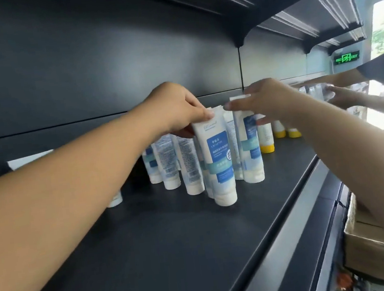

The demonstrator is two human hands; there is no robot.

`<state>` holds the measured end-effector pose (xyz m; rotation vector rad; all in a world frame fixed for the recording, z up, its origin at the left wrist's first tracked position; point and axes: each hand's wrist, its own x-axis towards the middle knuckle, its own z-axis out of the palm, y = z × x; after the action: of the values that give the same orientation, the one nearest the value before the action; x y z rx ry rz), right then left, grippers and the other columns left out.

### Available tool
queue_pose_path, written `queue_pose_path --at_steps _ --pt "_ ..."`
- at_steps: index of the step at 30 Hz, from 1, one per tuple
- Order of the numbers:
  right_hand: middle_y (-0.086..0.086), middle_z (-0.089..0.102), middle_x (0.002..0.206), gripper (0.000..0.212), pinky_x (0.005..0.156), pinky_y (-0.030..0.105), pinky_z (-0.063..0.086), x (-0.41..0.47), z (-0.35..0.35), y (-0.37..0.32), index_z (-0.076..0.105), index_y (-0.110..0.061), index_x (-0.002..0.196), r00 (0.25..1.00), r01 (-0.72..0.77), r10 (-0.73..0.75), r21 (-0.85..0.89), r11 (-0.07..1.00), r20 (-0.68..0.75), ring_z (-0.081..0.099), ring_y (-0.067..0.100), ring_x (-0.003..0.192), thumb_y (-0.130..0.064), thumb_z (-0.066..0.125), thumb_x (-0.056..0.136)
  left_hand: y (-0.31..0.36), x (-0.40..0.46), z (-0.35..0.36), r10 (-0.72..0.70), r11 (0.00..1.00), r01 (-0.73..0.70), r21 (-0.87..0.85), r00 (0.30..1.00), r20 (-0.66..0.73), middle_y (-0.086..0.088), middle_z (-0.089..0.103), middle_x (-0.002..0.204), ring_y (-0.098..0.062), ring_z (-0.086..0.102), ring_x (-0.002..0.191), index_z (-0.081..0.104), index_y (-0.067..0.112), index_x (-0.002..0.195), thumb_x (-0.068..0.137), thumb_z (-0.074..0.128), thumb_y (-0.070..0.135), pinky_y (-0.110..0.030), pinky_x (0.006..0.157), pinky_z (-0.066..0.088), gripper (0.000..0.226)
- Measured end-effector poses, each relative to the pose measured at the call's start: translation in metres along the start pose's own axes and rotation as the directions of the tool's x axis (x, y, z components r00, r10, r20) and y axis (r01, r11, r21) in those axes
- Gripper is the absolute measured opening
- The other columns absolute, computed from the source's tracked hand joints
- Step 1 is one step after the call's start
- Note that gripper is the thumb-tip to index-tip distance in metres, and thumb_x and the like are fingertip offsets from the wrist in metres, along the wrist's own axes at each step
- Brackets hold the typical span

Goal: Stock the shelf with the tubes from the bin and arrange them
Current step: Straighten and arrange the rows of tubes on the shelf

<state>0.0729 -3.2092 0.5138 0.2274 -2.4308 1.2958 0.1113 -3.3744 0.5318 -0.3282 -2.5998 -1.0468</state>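
- Left hand (pixel 176 108) reaching over the shelf (pixel 150 247), fingers curled, pinching the crimped top of the front tube (pixel 217 159).
- Front tube standing cap-down on the shelf, blue label facing out, tilted a little.
- Right hand (pixel 270 102) beside it, fingers curled around the top of a second tube (pixel 251 152), index finger stretched toward the left thumb.
- Second tube upright, cap-down, just right of the front tube and touching it.
- More tubes (pixel 176 161) clustered cap-down behind and left of the front one, backs with print showing.
- One tube cap (pixel 115 199) peeking out from under the left forearm, apart from the cluster.
- Yellow-capped tubes (pixel 266 139) farther right along the shelf.
- Cardboard box (pixel 372 244) at lower right, below the shelf edge.
- Another person's hands (pixel 339 95) at far right, on clear, blurred items.
- Green exit sign (pixel 346 57) on the far wall.
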Motion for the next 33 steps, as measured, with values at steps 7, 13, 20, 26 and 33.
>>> queue_pose_path --at_steps 7,13,20,26,33 --pt "0.013 0.063 0.1 0.06 0.066 0.027 0.053 -0.028 0.025 -0.066 0.06 0.001 0.112 0.984 0.111 -0.125 0.108 0.988 0.126 0.055 0.013 0.074 -0.043 0.073 0.073 -0.022 -0.053 -0.077 -0.102 0.994 0.104 0.014 0.991 -0.089 0.007 0.061 0.042 -0.002 0.059 0.039 0.066 0.005 0.072 0.079 0.068 0.01 -0.015 0.044 0.052 0.009" --pt "0.001 0.054 0.082 0.044 0.073 0.032 0.056 -0.037 0.082 -0.101 0.056 -0.008 0.099 0.941 0.18 -0.21 0.135 0.974 0.265 0.052 0.01 0.069 -0.043 0.071 0.076 -0.062 -0.086 -0.121 -0.223 0.961 0.252 0.117 0.949 -0.221 -0.004 0.066 0.069 -0.013 0.062 0.06 0.069 0.008 0.074 0.079 0.071 0.013 -0.019 0.055 0.056 0.007" --pt "0.001 0.045 0.064 0.048 0.072 0.033 0.054 -0.022 0.151 -0.124 0.042 -0.012 0.064 0.933 0.258 -0.247 -0.009 0.966 0.263 0.053 0.019 0.067 -0.05 0.069 0.075 -0.108 -0.091 -0.149 -0.356 0.927 0.375 0.005 0.885 -0.301 -0.004 0.063 0.074 -0.012 0.059 0.068 0.065 0.011 0.072 0.081 0.068 0.011 -0.017 0.052 0.053 0.01" --pt "0.001 0.042 0.058 0.053 0.05 0.024 0.036 -0.005 0.184 -0.124 0.037 -0.011 0.058 0.943 0.277 -0.24 -0.143 0.95 0.231 0.042 0.012 0.051 -0.052 0.064 0.078 -0.132 -0.081 -0.153 -0.399 0.912 0.409 -0.035 0.866 -0.302 -0.002 0.063 0.079 -0.01 0.059 0.071 0.065 0.013 0.071 0.082 0.067 0.012 -0.014 0.049 0.053 0.012" --pt "0.004 0.047 0.066 0.052 0.052 0.025 0.038 0.002 0.202 -0.11 0.039 -0.01 0.058 0.942 0.255 -0.203 -0.175 0.951 0.266 0.045 0.014 0.054 -0.052 0.063 0.079 -0.143 -0.075 -0.152 -0.421 0.904 0.424 -0.053 0.862 -0.282 -0.002 0.064 0.078 -0.01 0.061 0.07 0.064 0.013 0.072 0.084 0.065 0.012 -0.015 0.051 0.053 0.012"
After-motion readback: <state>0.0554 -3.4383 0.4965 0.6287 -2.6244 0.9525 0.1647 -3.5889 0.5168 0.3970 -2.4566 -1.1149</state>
